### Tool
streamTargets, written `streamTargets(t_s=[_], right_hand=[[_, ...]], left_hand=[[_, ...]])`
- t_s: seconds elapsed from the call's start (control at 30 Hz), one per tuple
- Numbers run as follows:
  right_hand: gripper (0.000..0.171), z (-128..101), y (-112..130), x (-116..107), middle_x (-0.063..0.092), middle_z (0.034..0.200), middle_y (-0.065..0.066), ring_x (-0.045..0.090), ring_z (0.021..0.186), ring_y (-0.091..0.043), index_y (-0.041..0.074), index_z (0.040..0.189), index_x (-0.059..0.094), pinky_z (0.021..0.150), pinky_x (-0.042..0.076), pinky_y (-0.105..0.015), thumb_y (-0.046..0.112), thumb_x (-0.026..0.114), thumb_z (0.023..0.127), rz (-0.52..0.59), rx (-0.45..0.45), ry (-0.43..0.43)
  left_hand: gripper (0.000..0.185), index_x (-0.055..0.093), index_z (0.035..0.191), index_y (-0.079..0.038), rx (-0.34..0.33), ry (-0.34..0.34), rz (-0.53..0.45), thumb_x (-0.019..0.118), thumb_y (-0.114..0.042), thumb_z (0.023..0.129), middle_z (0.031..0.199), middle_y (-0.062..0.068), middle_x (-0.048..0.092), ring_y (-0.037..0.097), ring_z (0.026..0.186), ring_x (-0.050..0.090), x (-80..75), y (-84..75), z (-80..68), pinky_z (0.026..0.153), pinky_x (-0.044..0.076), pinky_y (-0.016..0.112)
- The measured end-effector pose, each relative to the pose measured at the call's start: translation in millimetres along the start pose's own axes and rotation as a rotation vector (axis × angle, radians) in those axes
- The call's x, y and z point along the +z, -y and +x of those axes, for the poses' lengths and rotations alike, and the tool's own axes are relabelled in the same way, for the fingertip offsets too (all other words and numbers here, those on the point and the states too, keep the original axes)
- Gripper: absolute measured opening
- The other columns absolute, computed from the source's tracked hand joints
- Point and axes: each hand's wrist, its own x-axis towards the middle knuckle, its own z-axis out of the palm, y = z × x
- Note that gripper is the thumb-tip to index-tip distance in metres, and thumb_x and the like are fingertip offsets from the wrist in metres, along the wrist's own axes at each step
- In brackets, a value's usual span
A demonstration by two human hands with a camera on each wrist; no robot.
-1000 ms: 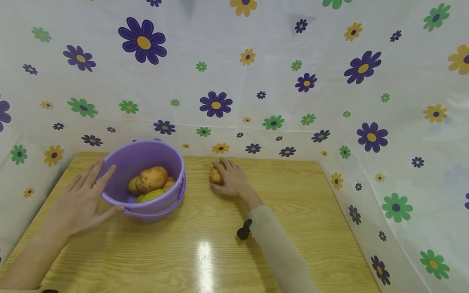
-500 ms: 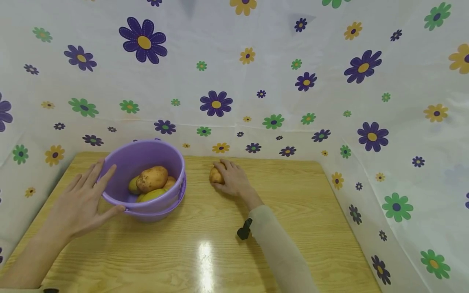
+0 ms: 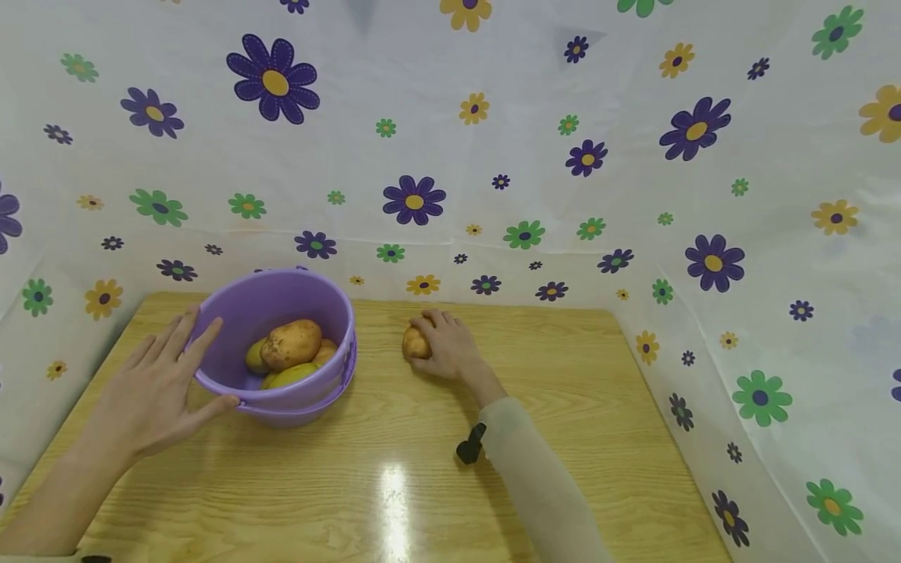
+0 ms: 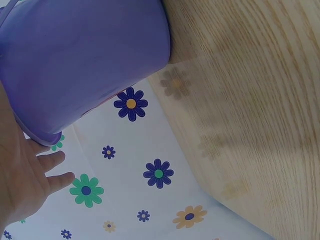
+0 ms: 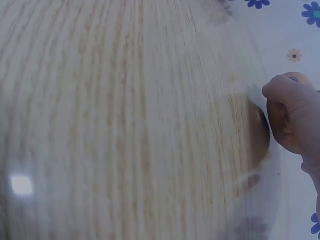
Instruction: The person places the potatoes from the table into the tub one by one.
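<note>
A purple bucket (image 3: 281, 407) stands at the table's left side. Inside it lie a large brown-spotted potato (image 3: 291, 344), a yellow-green oval fruit or vegetable (image 3: 294, 375) and other partly covered pieces. My left hand (image 3: 151, 387) touches the bucket's left rim with straight, spread fingers and thumb; in the left wrist view, some fingers (image 4: 59, 182) stick out past the rim. Right of the bucket, my right hand (image 3: 449, 344) grips another potato (image 3: 415, 342) from above, its fingers bent over it. The right wrist view shows the thumb against this potato (image 5: 282, 127); most of its far side is hidden.
The wooden table (image 3: 338, 493) has a bright light reflection near its front. A white flowered cloth (image 3: 450, 141) rises behind the table and along both sides. The bucket's handle (image 3: 345, 379) hangs down along its outside.
My right hand has shifted slightly toward the table's front with the potato, and its fingers have curled further round it. The left hand and the bucket stay where they were.
</note>
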Motion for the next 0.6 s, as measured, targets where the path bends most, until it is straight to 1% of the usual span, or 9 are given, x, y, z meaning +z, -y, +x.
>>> streamTargets(t_s=[0.3,0.6], right_hand=[[0.075,-3.8,1.2,-1.9,0.049,0.156,-0.011,0.055,0.136,-0.032,0.022,0.151,0.051,0.112,0.053,-0.05,0.054,0.077,0.088,0.019,-0.018,-0.055],[0.075,-6.4,5.8,-8.3,0.05,0.156,-0.011,0.056,0.136,-0.033,0.023,0.15,0.051,0.112,0.053,-0.051,0.052,0.078,0.087,0.04,-0.021,-0.093]], left_hand=[[0.108,0.018,0.17,-0.014,0.001,-0.004,0.003,0.066,-0.069,0.09,0.179,0.018,0.004,0.049,0.16,0.026,-0.2,0.5,0.4,0.139,-0.005,0.045],[0.109,0.017,0.171,-0.015,0.001,-0.001,0.004,0.066,-0.069,0.091,0.179,0.017,0.004,0.048,0.161,0.024,-0.6,0.5,0.6,0.138,-0.009,0.04]])
